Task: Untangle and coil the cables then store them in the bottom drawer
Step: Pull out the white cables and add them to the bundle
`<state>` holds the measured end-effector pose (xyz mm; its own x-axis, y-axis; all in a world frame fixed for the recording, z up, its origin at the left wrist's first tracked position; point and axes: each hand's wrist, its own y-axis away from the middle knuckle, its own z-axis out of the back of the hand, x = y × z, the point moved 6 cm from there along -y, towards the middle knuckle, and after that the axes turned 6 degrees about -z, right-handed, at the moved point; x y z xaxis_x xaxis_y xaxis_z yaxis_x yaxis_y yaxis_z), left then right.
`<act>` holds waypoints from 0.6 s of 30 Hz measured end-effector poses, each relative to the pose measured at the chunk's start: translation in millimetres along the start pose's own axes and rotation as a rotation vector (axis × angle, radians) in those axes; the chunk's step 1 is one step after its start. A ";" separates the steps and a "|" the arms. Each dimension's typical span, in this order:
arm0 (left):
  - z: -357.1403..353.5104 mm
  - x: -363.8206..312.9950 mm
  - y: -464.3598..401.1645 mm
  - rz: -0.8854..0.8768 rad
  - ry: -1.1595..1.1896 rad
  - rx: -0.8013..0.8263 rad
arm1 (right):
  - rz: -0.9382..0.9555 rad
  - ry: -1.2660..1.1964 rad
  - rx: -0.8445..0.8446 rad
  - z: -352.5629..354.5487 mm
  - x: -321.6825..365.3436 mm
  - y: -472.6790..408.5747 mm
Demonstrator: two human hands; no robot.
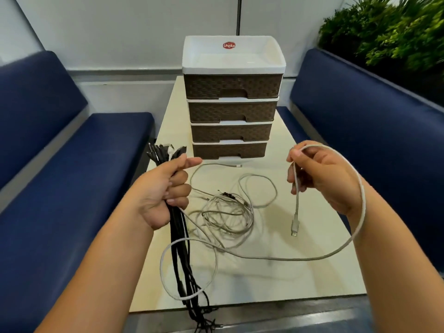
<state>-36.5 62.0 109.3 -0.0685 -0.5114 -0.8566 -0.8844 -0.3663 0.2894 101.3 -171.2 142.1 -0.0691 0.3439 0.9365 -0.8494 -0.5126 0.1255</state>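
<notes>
My left hand (165, 188) grips a bundle of mostly black cables (180, 255); their plugs stick up above my fist and the lengths hang down past the table's near edge. My right hand (319, 174) pinches a white cable (298, 257) near its end. Its plug (294, 228) dangles below my fingers, and the cable loops over my right wrist and runs left toward the bundle. A tangle of pale cables (228, 215) lies on the table between my hands. Behind it stands the brown and white drawer unit (231, 111), its bottom drawer (230, 150) closed.
The cream table (312, 280) is narrow, with blue padded benches on the left (72, 188) and right (374, 121). Green plants (396, 32) fill the far right corner. A white wall stands behind the drawer unit.
</notes>
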 end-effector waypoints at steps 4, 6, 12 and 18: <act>-4.3 -3.0 27.7 -0.031 0.005 0.013 | -0.108 0.217 0.300 -27.9 -33.0 25.3; -7.7 -6.0 44.3 -0.063 -0.007 0.026 | -0.119 0.403 0.403 -42.8 -54.5 39.4; -23.6 -17.8 91.3 -0.193 -0.014 0.048 | -0.215 0.892 0.688 -73.4 -123.7 81.8; -49.8 -11.4 120.2 -0.263 0.001 0.053 | 0.158 0.753 0.478 -86.0 -88.9 104.3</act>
<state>-119.0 -14.9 175.2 0.1672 -0.4045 -0.8991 -0.8947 -0.4453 0.0340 -26.2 -187.6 43.8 -0.6330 0.5796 0.5132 -0.5048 -0.8116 0.2940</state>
